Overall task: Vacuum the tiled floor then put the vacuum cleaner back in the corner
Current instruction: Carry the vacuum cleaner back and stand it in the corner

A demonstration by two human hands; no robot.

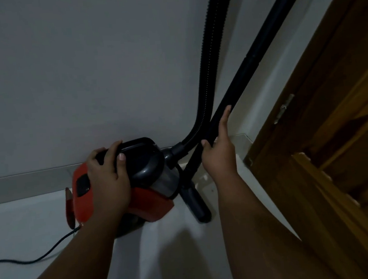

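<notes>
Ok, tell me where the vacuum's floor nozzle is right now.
In the head view the floor nozzle sits on the floor in the corner, just right of the red vacuum body, below the right hand and near the wooden door.

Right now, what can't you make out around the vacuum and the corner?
Head view only:
- Hose and wand: upper ends cut off by the top edge.
- Power cord: plug end runs off the left edge.
- Vacuum cleaner: rear top and handle covered by the left hand.
- Floor head: not visible.
</notes>
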